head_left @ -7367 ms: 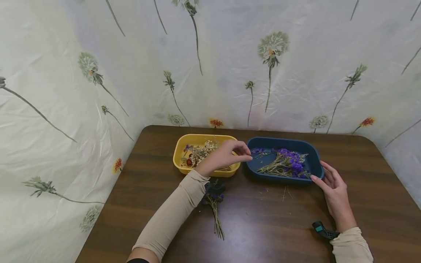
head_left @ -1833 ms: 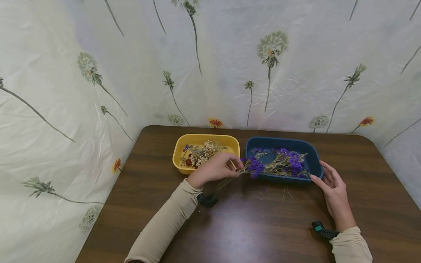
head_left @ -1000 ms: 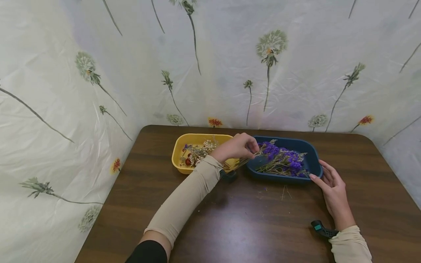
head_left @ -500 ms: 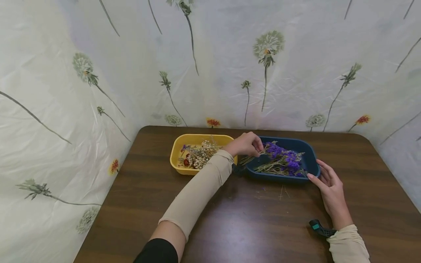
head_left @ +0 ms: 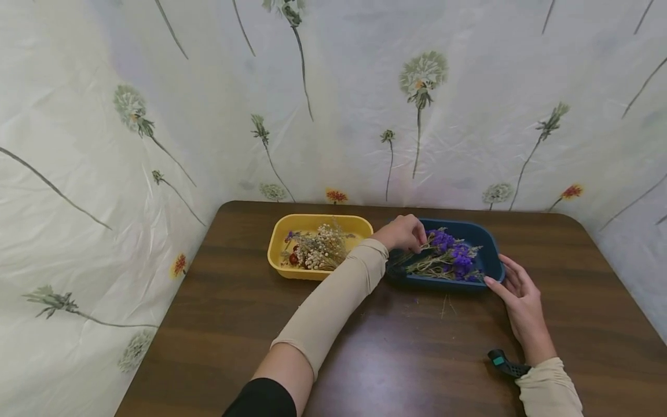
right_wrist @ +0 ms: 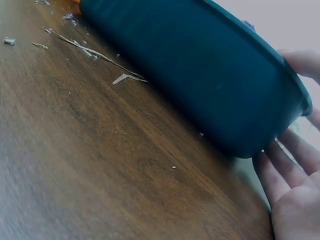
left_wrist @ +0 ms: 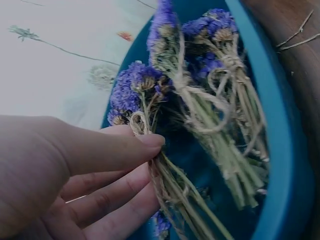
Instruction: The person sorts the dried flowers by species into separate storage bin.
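Observation:
In the left wrist view my left hand [left_wrist: 75,175] pinches a bunch of dried purple flowers [left_wrist: 127,95] at its twine tie, between thumb and fingers. Its blossoms reach over the blue tray [head_left: 443,284], pointing right in the head view, where my left hand [head_left: 400,234] is above the tray's left end. Two more twine-tied purple bunches lie inside: a middle one [left_wrist: 192,110] and one by the wall [left_wrist: 235,75]. My right hand [head_left: 525,304] holds the tray's right end, thumb at the rim and fingers against the outside, as the right wrist view also shows.
A yellow tray [head_left: 275,246] stands left of the blue one, with dried white and red flowers [head_left: 324,246] in it. Loose stems [head_left: 445,306] and crumbs lie on the brown table [head_left: 417,359] in front. A flower-printed sheet [head_left: 333,104] hangs behind.
The purple bunch that lay on the table near the yellow tray was picked up by my left hand and carried right, over the blue tray. My right hand keeps its hold on the tray.

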`<action>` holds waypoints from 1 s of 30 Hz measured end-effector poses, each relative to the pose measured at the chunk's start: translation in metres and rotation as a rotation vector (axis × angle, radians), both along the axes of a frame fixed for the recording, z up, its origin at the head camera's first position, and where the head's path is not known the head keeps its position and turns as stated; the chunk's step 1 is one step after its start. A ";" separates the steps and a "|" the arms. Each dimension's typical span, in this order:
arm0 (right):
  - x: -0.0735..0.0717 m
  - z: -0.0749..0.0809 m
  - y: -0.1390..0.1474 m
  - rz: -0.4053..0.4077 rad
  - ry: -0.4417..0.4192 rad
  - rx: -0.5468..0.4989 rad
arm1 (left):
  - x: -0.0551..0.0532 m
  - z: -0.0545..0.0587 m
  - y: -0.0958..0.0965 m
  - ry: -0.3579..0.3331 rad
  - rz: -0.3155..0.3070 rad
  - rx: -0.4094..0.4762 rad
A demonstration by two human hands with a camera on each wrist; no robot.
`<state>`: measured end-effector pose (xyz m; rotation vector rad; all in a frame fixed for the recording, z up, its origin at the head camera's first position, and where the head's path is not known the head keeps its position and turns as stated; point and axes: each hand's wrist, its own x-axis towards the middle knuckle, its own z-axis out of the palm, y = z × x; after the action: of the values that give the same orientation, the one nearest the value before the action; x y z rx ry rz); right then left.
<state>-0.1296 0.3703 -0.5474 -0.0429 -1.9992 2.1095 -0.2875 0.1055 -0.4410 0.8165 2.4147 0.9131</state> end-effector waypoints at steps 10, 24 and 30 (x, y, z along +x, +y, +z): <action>-0.001 -0.001 -0.001 0.011 0.013 0.004 | 0.003 -0.010 0.004 -0.019 0.040 -0.032; -0.005 0.001 0.001 0.001 0.006 0.008 | 0.008 -0.010 0.001 0.154 0.066 -0.124; -0.007 0.000 0.000 -0.004 -0.003 0.006 | 0.021 -0.006 -0.018 0.234 0.048 -0.070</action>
<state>-0.1362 0.3705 -0.5477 -0.0497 -2.0052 2.1022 -0.2664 0.0873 -0.4474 0.8862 2.6614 0.7838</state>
